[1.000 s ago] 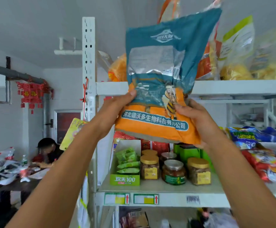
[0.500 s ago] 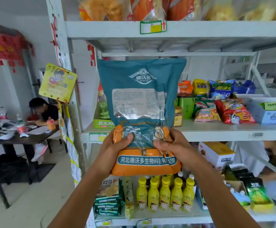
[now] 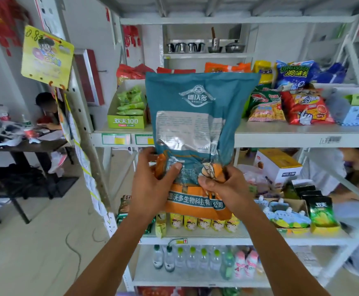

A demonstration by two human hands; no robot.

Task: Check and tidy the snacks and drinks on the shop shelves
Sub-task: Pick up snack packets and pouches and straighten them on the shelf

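Bag [image 3: 192, 116] before shelf [image 3: 281, 137]

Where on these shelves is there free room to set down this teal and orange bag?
Only narrow strips. The middle shelf is bare along its front, before the shrimp chips bag and red snack bag; behind them packs crowd together. A lower shelf has a bare strip before the water bottles. The teal and orange bag likely overhangs either.

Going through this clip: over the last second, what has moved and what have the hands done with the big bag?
The large teal-and-orange foil snack bag has been lowered from high overhead to in front of the white middle shelf, and the view has tilted down with it. The left hand and right hand still grip its orange lower part, one at each side. Nothing was let go. The bag stays upright.
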